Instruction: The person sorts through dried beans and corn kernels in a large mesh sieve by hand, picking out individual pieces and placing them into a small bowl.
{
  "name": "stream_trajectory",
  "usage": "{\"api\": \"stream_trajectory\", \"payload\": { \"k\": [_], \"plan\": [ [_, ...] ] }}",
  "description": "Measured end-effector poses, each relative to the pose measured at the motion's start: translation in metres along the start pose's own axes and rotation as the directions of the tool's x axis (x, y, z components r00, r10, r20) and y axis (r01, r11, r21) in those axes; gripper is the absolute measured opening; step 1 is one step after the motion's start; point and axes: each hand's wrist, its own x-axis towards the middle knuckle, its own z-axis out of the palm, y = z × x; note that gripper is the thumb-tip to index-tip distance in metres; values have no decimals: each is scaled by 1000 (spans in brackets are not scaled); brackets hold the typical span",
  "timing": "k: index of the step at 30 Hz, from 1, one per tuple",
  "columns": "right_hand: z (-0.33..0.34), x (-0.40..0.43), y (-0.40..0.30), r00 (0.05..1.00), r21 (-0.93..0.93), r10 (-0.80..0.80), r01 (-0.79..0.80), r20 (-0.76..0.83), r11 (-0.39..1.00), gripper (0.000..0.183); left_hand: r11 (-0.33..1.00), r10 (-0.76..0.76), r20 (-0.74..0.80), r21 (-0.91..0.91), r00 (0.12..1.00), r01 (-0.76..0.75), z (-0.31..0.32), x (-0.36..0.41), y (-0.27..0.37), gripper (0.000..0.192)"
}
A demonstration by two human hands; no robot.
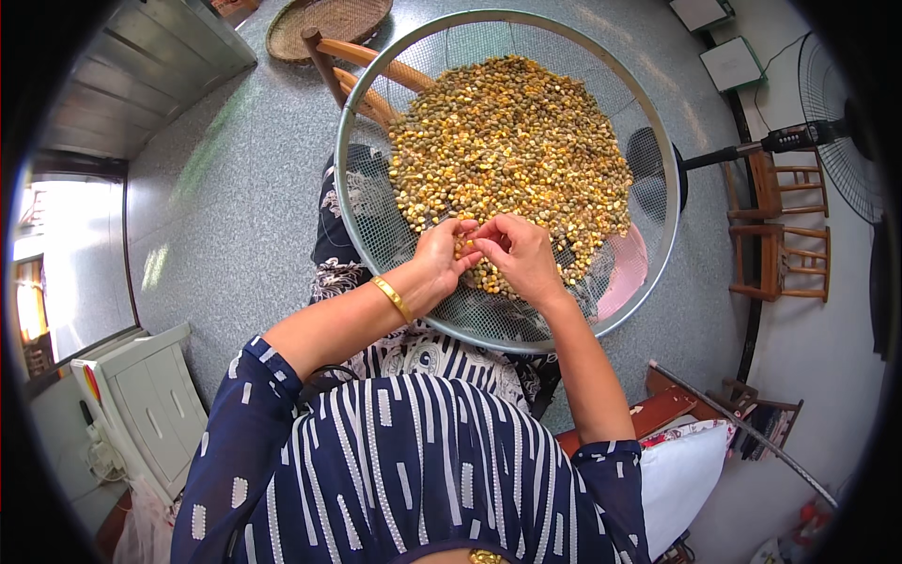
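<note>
A large round wire-mesh sieve (pixel 507 345) with a metal rim lies before me, partly over my lap and a wooden chair. Yellow corn kernels mixed with greenish-brown beans or seeds (pixel 521 141) cover much of its mesh. At the near side of the heap my left hand (pixel 445 255), below a gold bangle, is turned palm up with a few kernels in its cupped fingers. My right hand (pixel 520 255) touches it from the right, thumb and forefinger pinched together over the left fingers. Whether a kernel sits in that pinch is hard to tell.
Under the sieve's far left side stands a wooden chair (pixel 331 53); a woven basket tray (pixel 282 35) lies beyond it. To the right are a pedestal fan (pixel 796 137) and small wooden chairs (pixel 768 261). A pink object (pixel 631 264) shows beneath the mesh. A white cabinet (pixel 151 409) stands lower left.
</note>
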Motion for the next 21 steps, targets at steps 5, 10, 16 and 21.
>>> {"api": "stream_trajectory", "payload": {
  "k": [5, 10, 16, 21],
  "plan": [
    [7, -3, 35, 995, -323, 60, -84, -83, 943, 9, 999, 19, -42, 45, 999, -17, 4, -6, 3, 19],
    [23, -11, 39, 995, -495, 87, -99, -47, 863, 12, 998, 57, -75, 11, 996, -56, 2, -3, 2, 19],
    [31, -7, 37, 994, -572, 56, -98, -91, 815, 10, 998, 62, -65, 9, 996, -61, 1, -1, 1, 19],
    [14, -2, 36, 990, -366, 53, -98, -132, 925, 10, 997, 69, -88, 29, 994, -67, 4, -5, 3, 19]
  ]
}}
